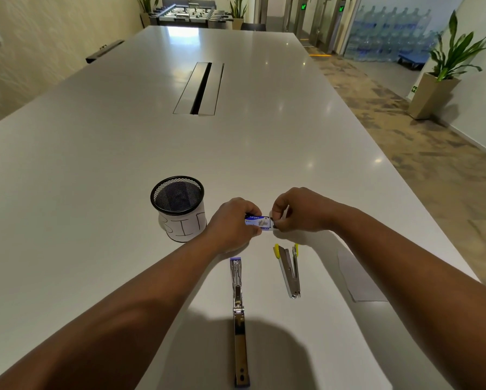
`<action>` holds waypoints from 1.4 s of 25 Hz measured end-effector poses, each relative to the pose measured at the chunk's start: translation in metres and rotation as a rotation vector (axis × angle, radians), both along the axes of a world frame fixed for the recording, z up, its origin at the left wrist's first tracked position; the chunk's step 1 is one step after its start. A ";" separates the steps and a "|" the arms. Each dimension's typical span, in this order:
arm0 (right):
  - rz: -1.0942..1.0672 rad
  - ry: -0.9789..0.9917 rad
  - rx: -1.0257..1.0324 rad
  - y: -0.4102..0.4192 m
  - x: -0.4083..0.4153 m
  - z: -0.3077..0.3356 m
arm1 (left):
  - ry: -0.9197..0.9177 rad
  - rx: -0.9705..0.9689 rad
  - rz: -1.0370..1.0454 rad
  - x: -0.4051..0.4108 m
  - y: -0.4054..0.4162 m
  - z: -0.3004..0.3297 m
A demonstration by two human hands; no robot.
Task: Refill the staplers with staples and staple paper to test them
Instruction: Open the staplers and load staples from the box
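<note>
Just right of the mesh bin (177,205), left hand (232,222) is gripping a blue staple box (258,221), right hand (295,211) pinching its end. Nearer than the bin, two opened staplers (239,319) (289,270) are lying on the table (95,178), paper sheet (358,277) farther right.

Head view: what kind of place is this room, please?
Probably an office meeting or break area: a long white table with a cable slot, a foosball table at the far end, and stacked water bottles beside entry gates.
</note>
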State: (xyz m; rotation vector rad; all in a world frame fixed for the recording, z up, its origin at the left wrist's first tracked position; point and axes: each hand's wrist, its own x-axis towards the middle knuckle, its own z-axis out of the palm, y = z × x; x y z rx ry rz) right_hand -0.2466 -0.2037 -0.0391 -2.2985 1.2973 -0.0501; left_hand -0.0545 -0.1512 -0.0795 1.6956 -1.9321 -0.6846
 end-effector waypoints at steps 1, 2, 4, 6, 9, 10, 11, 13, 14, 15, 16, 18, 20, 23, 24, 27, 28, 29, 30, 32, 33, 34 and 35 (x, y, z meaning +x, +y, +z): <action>-0.006 -0.032 -0.002 0.000 -0.001 -0.001 | 0.002 -0.003 -0.002 0.000 0.000 0.000; -0.014 -0.063 -0.013 0.001 -0.002 -0.002 | 0.006 -0.007 -0.003 0.000 0.000 0.000; -0.026 -0.118 -0.060 0.004 -0.004 -0.005 | 0.013 -0.015 -0.001 -0.001 0.001 0.001; -0.033 -0.184 -0.142 0.008 -0.006 -0.008 | 0.020 -0.017 0.002 -0.001 0.001 0.000; -0.051 -0.324 -0.195 0.017 -0.008 -0.008 | 0.028 -0.019 0.000 -0.001 0.001 0.001; -0.033 -0.342 -0.190 0.022 -0.009 -0.009 | 0.031 -0.021 -0.002 -0.001 0.001 0.001; -0.003 -0.338 -0.183 0.028 -0.008 -0.009 | 0.033 -0.021 -0.002 -0.001 0.002 0.001; 0.045 -0.288 -0.173 0.041 -0.005 -0.013 | 0.034 -0.020 0.000 -0.001 0.002 0.001; 0.053 -0.257 -0.183 0.047 -0.002 -0.015 | 0.035 -0.018 0.000 -0.001 0.002 0.001; 0.056 -0.230 -0.201 0.051 0.002 -0.017 | 0.034 -0.017 0.000 -0.001 0.002 0.001; 0.057 -0.204 -0.211 0.054 0.005 -0.017 | 0.032 -0.016 0.001 -0.001 0.002 0.001; 0.069 -0.174 -0.182 0.055 0.007 -0.017 | 0.033 -0.014 0.006 -0.002 0.003 0.001; 0.030 -0.226 -0.132 0.054 0.004 -0.015 | 0.042 -0.015 0.009 -0.001 0.003 0.000; -0.245 -0.331 -0.236 0.045 -0.004 -0.018 | 0.051 -0.005 0.015 0.000 0.003 0.000; -0.369 -0.343 -0.230 0.041 -0.008 -0.019 | 0.049 -0.002 0.015 0.000 0.002 0.000; -0.569 -0.397 0.024 0.033 -0.013 -0.022 | 0.044 -0.008 0.007 0.001 0.003 0.001; -0.587 -0.401 0.083 0.033 -0.014 -0.024 | 0.043 -0.020 0.002 0.001 0.003 0.000; -0.598 -0.406 0.113 0.033 -0.014 -0.025 | 0.044 -0.034 0.000 0.001 0.004 -0.001; -0.605 -0.419 0.132 0.033 -0.012 -0.025 | 0.047 -0.045 0.002 0.001 0.005 -0.002; -0.616 -0.466 0.181 0.033 -0.008 -0.025 | 0.061 -0.061 0.016 0.001 0.006 -0.005; -0.627 -0.486 0.202 0.033 -0.005 -0.025 | 0.067 -0.064 0.024 0.001 0.006 -0.006; -0.642 -0.497 0.214 0.033 -0.003 -0.024 | 0.071 -0.066 0.030 0.001 0.007 -0.007; -0.656 -0.501 0.219 0.033 -0.001 -0.024 | 0.071 -0.068 0.033 0.001 0.007 -0.008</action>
